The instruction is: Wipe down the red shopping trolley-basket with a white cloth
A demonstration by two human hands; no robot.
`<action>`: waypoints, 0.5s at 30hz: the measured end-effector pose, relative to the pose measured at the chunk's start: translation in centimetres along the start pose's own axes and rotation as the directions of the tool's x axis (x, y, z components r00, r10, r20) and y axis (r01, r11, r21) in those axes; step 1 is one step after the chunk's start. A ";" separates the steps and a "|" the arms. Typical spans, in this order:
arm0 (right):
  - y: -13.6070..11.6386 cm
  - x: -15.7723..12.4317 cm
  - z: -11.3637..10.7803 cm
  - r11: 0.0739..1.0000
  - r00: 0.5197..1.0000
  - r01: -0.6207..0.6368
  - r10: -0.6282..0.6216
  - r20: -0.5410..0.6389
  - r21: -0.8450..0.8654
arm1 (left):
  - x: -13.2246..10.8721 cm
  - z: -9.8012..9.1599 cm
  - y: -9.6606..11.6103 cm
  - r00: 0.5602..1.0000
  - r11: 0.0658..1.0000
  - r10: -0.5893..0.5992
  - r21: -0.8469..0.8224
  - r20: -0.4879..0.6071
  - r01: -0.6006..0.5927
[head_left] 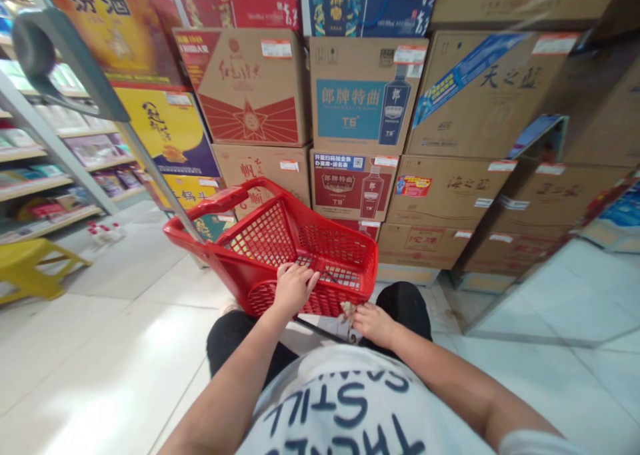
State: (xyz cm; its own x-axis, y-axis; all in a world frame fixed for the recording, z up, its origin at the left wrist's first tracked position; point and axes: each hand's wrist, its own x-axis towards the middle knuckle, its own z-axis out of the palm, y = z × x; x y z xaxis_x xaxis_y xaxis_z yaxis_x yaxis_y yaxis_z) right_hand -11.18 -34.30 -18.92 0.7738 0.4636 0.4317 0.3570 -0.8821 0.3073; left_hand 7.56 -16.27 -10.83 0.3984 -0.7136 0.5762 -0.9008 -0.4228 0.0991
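A red plastic shopping basket [253, 268] sits low between the person's knees, tilted, its walls a moulded square mesh and its rim smooth and rounded. A long grey pole handle [85, 68] with a dark curved grip rises from it towards the upper left. The left hand [295, 288] lies on the mesh at the near side, its fingers [303, 276] loosely spread and touching the plastic, not clenched. The right hand [370, 325] is at the basket's near corner, just beside a crumpled pale scrap [347, 310]; whether its fingers pinch that scrap or only touch it, I cannot tell. Black shorts [405, 308] and a white T-shirt [350, 402] printed with dark lettering, "STILL" upside down from here, fill the bottom of the view. Ahead, stacked cardboard cartons make a wall: a blue-panelled 郎牌特曲 carton [367, 92] marked T6 with a bottle picture, a red-starred carton [245, 88], a 天之蓝 carton [487, 95] and a 海之蓝 carton [445, 192]. A glossy 汾酒 box [100, 28] sits upper left, above packed shelves [45, 148]. A yellow plastic stool [30, 268] stands on the pale tiled floor [110, 355]
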 end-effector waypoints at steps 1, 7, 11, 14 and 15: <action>0.0 0.0 0.0 1.000 1.000 -0.013 0.013 0.004 0.004 | 0.1 0.1 0.0 1.000 1.000 0.007 0.009 0.001 -0.007; 0.1 0.3 -1.2 0.983 0.983 -0.182 0.182 0.004 0.012 | 0.4 0.4 0.0 1.000 0.999 0.007 0.048 0.018 -0.007; 0.4 0.1 -1.4 0.978 0.978 -0.207 0.207 0.012 0.015 | 0.7 0.3 -0.2 0.998 0.998 0.015 0.057 0.060 -0.018; 0.8 0.5 -1.4 0.963 0.963 -0.270 0.270 -0.008 0.006 | 1.0 0.3 -0.4 0.996 0.997 0.004 0.075 0.094 -0.011; 1.0 0.9 -1.3 0.957 0.957 -0.290 0.290 -0.011 0.004 | 1.1 0.3 -0.4 0.995 0.996 -0.007 0.086 0.103 -0.002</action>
State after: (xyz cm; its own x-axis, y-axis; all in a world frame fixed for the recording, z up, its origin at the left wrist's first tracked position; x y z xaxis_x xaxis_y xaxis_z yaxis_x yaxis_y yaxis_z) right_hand -10.84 -34.69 -17.13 0.8383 0.1886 0.5116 0.1195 -0.9790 0.1651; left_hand 8.44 -17.04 -10.51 0.4205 -0.7642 0.4890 -0.8833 -0.4681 0.0280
